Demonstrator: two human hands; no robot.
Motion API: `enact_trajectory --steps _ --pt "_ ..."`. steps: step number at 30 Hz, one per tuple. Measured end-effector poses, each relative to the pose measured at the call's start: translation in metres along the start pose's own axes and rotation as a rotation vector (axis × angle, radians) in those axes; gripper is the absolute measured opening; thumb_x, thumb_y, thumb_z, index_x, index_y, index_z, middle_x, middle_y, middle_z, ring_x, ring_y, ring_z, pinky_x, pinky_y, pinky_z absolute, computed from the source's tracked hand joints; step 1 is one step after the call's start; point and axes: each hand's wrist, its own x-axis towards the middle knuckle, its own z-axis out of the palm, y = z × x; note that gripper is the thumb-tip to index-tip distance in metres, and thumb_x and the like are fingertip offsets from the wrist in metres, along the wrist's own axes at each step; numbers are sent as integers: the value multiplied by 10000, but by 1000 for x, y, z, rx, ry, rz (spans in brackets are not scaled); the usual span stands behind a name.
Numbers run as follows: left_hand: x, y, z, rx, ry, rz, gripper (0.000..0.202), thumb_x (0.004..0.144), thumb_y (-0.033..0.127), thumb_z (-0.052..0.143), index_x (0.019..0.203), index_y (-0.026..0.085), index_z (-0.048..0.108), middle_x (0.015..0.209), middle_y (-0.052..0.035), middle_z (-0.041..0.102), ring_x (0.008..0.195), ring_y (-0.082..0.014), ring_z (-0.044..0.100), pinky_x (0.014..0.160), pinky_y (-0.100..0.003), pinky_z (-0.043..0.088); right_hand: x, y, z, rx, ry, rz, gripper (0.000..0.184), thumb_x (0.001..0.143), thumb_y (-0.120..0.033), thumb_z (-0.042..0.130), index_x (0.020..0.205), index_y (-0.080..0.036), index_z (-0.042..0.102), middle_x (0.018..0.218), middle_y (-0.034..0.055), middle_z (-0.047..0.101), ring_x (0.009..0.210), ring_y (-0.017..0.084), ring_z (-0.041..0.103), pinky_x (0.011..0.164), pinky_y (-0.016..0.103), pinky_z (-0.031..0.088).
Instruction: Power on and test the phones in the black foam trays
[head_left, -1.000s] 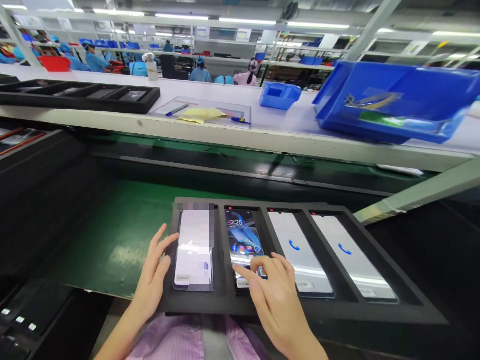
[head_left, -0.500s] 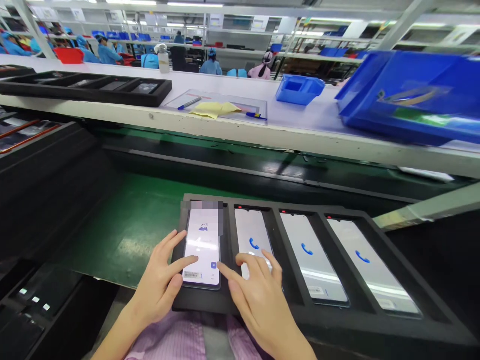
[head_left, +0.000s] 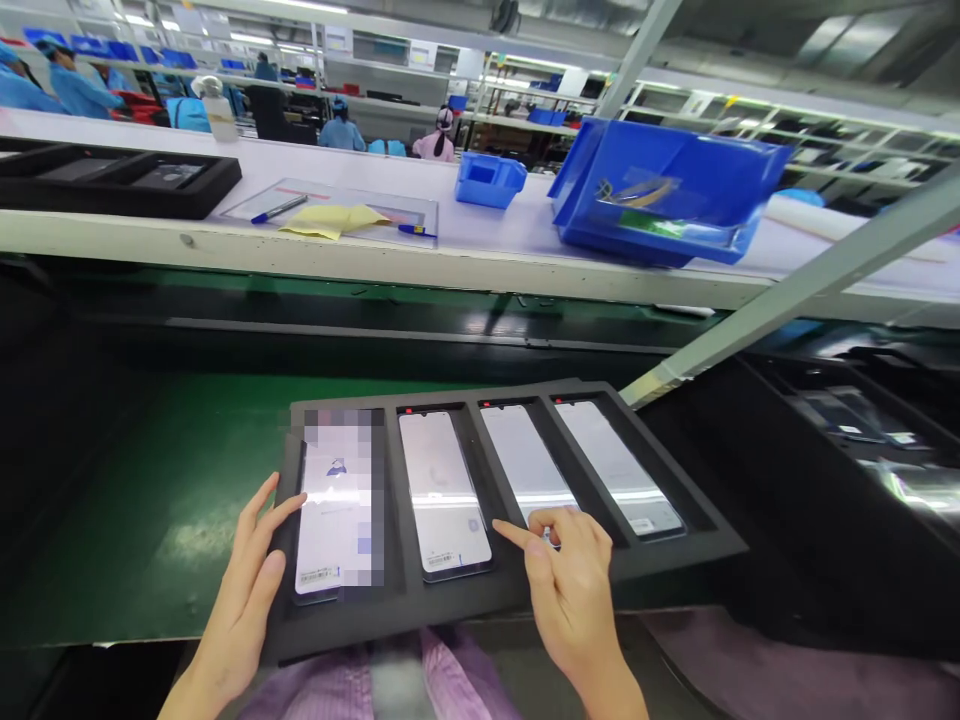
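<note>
A black foam tray lies on the green belt in front of me, with four phones side by side in its slots. The first phone shows a white screen with a small picture. The second phone, the third phone and the fourth phone show pale grey screens. My left hand lies open on the tray's left rim, fingertips beside the first phone. My right hand hovers over the third phone's lower end, forefinger bent onto the glass and thumb stretched left, holding nothing.
Beyond the green belt runs a white shelf with a large blue bin, a small blue bin, yellow paper and another black tray. A grey metal strut slants at right above dark trays. People in blue coats work far behind.
My right hand has moved from the second phone to the third. My left hand has slid off the first phone's screen to the tray's rim. The call icons have gone from the screens.
</note>
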Motion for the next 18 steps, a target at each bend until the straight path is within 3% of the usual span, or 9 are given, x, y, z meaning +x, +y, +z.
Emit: enact_trajectory --steps 8,12,15,18 --pt "1 2 1 -9 11 15 311 870 466 354 1058 365 580 1419 60 306 1339 -266 230 1123 -500 39 5 -13 -2 31 -139 15 366 890 -142 324 1023 -247 648 855 20 460 858 138 472 947 401 222" --pt "0 2 1 48 -3 26 330 881 458 322 1079 330 553 1434 32 279 1343 -268 216 1123 -514 33 -4 7 -8 -33 28 51 383 894 -151 302 986 -226 666 820 26 466 815 143 463 876 381 282" --pt "0 3 2 131 0 52 349 892 441 271 1091 298 520 1445 6 265 1340 -282 222 1116 -541 59 -16 33 -16 -179 198 184 384 900 -181 308 908 -188 692 756 31 463 723 147 429 741 343 308" --pt "0 7 6 180 25 87 335 897 417 243 1084 298 493 1438 0 276 1338 -286 225 1101 -575 78 -21 47 -21 -285 146 297 400 914 -233 302 921 -198 700 770 40 481 719 157 422 735 347 302"
